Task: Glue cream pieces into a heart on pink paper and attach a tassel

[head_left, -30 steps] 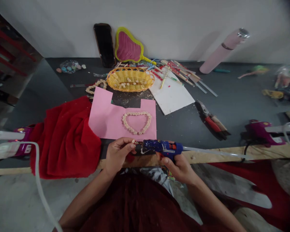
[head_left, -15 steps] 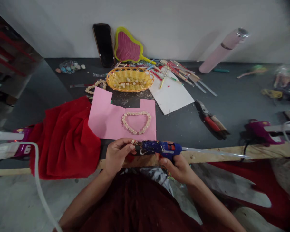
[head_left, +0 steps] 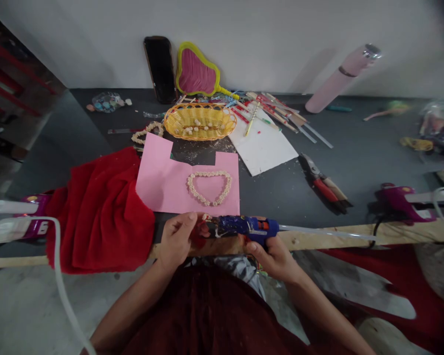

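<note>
A blue hot glue gun (head_left: 244, 226) lies level at the table's front edge, its dark, glue-smeared nozzle pointing left. My right hand (head_left: 272, 256) grips it by the handle, and a clear glue stick (head_left: 329, 232) sticks out of its back. Just left of the nozzle is my left hand (head_left: 177, 239), thumb and fingers drawn together; whatever they hold, if anything, is hidden. A small pale bit (head_left: 206, 217) sits at the nozzle tip. Beyond the hands, a heart-shaped ring of small cream pieces (head_left: 209, 188) rests on folded pink card (head_left: 166, 182).
A red cloth (head_left: 103, 212) hangs over the edge at left. Behind the card stands a yellow basket (head_left: 200, 121) with small pale pieces. Pliers (head_left: 325, 185), a white sheet (head_left: 264, 150), loose sticks, a leaning phone (head_left: 161, 69) and a pink bottle (head_left: 342, 79) are farther back and right.
My left hand has drawn back slightly to the left from the glue gun's nozzle, leaving a gap and the tip more visible. The right hand and glue gun have barely moved.
</note>
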`<state>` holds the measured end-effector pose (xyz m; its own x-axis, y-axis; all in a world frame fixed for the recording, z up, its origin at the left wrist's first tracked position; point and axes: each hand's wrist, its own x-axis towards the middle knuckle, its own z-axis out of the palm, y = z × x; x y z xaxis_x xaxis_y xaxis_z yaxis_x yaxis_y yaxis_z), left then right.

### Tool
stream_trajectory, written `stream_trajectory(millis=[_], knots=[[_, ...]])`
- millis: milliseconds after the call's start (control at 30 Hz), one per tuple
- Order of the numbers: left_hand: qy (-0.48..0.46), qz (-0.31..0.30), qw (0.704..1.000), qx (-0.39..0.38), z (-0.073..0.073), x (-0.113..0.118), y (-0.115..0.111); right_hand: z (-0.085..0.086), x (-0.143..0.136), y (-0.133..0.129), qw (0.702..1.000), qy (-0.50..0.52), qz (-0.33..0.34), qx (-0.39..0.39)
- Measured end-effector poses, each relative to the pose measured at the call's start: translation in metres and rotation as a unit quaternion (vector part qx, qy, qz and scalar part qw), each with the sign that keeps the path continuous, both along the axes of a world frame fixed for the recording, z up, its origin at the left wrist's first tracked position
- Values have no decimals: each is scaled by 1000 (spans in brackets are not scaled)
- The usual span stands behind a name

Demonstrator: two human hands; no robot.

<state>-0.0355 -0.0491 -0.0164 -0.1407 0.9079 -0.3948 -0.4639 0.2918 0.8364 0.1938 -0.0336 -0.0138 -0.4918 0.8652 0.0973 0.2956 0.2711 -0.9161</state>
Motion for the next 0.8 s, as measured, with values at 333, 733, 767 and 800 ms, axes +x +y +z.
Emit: stream_trajectory(millis=[333, 733, 767, 800], knots=[[-119, -10, 991, -62, 12, -1, 3, -1, 0, 0, 1000, 6, 7, 8], [-132, -6, 990, -53, 17, 3, 4, 0, 0, -3, 1000, 27, 2, 12], [-135, -3, 990, -49, 16, 3, 4, 1, -1, -3, 1000, 28, 0, 12], [-138, 0, 989, -47, 15, 3, 4, 2, -2, -2, 1000, 29, -2, 13]])
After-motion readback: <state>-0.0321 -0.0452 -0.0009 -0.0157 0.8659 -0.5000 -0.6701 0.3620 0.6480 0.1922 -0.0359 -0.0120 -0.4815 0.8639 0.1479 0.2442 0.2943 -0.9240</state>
